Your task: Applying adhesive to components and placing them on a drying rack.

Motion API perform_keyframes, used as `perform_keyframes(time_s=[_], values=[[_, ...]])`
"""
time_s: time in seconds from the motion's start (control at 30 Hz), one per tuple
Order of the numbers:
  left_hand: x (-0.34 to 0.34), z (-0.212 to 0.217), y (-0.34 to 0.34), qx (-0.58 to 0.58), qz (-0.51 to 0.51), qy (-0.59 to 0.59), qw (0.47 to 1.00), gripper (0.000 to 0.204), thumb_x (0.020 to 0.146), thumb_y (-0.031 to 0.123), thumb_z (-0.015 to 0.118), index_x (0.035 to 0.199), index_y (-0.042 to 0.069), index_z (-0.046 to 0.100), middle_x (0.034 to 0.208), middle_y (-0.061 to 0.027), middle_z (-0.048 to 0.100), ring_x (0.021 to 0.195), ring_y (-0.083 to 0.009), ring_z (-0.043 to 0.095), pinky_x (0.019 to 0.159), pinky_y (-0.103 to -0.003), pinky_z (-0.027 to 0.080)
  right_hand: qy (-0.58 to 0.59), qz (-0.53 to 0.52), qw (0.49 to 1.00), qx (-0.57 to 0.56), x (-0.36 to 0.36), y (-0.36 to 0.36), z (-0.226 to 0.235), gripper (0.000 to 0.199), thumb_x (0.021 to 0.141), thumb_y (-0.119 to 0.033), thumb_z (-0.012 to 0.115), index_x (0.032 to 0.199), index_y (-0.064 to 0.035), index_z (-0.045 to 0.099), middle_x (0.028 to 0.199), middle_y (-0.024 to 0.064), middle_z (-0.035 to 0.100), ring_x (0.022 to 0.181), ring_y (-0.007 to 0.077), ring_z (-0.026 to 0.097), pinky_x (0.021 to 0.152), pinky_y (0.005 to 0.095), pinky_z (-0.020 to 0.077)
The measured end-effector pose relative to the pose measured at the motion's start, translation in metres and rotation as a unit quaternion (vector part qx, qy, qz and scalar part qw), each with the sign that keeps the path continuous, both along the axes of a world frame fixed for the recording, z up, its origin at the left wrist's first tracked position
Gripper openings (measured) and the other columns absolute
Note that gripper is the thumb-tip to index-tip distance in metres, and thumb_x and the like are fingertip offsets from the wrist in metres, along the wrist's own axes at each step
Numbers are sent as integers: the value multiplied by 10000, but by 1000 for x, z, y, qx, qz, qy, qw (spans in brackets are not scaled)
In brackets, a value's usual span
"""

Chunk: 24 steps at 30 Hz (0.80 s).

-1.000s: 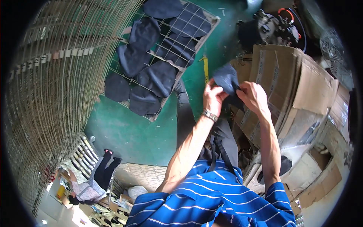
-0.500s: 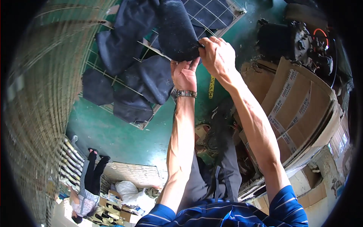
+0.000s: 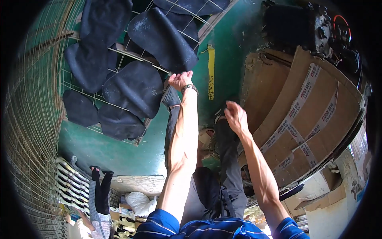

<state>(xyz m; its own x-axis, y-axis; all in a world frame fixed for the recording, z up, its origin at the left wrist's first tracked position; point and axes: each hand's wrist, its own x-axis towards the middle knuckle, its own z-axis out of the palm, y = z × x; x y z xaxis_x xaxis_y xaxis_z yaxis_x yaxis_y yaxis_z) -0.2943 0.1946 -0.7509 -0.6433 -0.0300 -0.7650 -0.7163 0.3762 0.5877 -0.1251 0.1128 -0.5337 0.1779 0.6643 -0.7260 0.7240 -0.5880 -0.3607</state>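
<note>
A dark blue-black rounded piece of sheet material [image 3: 161, 38] lies over the wire rack [image 3: 209, 24] at the top. My left hand [image 3: 181, 81] is just below that piece's near edge, palm turned up and fingers loosely apart, gripping nothing. Whether its fingertips still touch the edge I cannot tell. My right hand [image 3: 236, 117] hangs apart from the rack, above my right leg, with loosely bent fingers and nothing visible in them. Several similar dark pieces lie on the rack, among them a creased one [image 3: 133, 88] left of my left hand.
A brown cardboard sheet with printed tape [image 3: 318, 107] curves along the right. Yellow floor tape [image 3: 211, 75] marks the green floor [image 3: 115, 153]. Stacked wire racks [image 3: 30, 131] rise at the left. Another person [image 3: 98, 203] stands at lower left near a white bag [image 3: 139, 203].
The dark piece has gone from both hands onto the rack. My right hand has drawn back toward me, and my left hand has dropped slightly. The view has shifted right.
</note>
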Motion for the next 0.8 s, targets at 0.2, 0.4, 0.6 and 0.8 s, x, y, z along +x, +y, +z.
perform_keyframes(time_s=[0.2, 0.4, 0.6, 0.8], values=[[-28, -24, -28, 39, -216, -154, 963, 617, 966, -73, 595, 1512, 101, 367, 1380, -227, 469, 983, -365, 688, 833, -526, 640, 9, -136, 986, -94, 45, -79, 60, 378, 939, -172, 646, 1277, -4, 653, 1097, 162, 734, 957, 252, 724, 875, 353, 560], [-37, -7, -55, 63, -85, -250, 963, 529, 1012, 110, 574, 1505, 108, 383, 1498, -200, 433, 1263, -419, 568, 1033, -585, 527, 48, -216, 967, -124, 45, -105, 101, 410, 948, -201, 653, 1294, 19, 651, 1114, 145, 745, 987, 215, 713, 898, 328, 552], [-45, 94, -90, -50, -575, -6, 817, 373, 898, -19, 624, 1225, 154, 674, 954, 17, 671, 779, -118, 640, 567, -299, 538, 102, -224, 966, -74, 35, -102, 194, 375, 937, -190, 637, 1258, 1, 677, 1092, 167, 754, 1023, 253, 726, 916, 364, 563], [-70, 262, -93, -47, -577, -165, 798, 364, 902, 111, 743, 1263, 81, 698, 1062, -108, 732, 898, -227, 698, 774, -403, 598, 138, -261, 955, -34, 61, -105, 324, 411, 939, -242, 617, 1289, -33, 673, 1212, 161, 732, 1133, 292, 698, 998, 396, 540]])
